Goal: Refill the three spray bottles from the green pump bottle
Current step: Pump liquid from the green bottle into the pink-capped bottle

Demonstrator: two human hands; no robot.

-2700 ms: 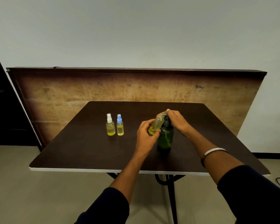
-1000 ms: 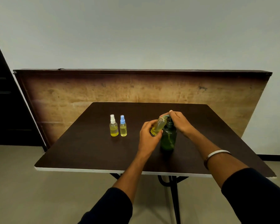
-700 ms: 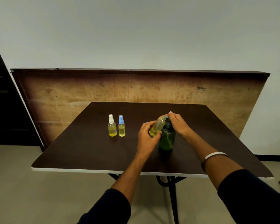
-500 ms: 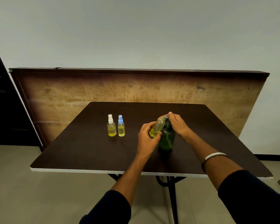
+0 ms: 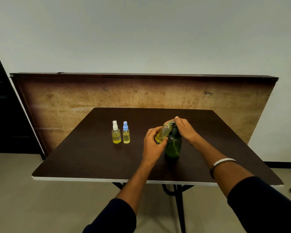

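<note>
Left hand [image 5: 152, 145]: the fingers are curled round the lower part of an uncapped spray bottle [image 5: 163, 132], which is held in the air just left of the green pump bottle [image 5: 173, 145].
Right hand [image 5: 186, 130]: it is laid over the pump head of the green bottle, with the fingers bent down on it; whether the head is pressed down or only touched cannot be told.
Held bottle, axis: the long axis is tilted, the base pointing down and to the left toward the person, the open neck pointing up and to the right, close under the pump spout. Yellow liquid is seen in the lower end.
Green pump bottle: it stands upright on the dark table [image 5: 91, 157], right of the middle, with its long axis vertical. The nozzle is mostly hidden by the right hand.
White-capped bottle [image 5: 116, 132]: it stands upright on the table, well to the left of the hands, about half filled with yellow liquid.
Blue-capped bottle [image 5: 126, 132]: it stands upright just beside the white-capped one, on its right side, with yellow liquid inside.
Labels and writing: none can be read on any bottle at this size.
Right wrist: a pale bangle [image 5: 223, 163] is worn above the dark sleeve.
Behind the table: a brown wooden board [image 5: 74, 98] is leaned on its long edge against the pale wall.
</note>
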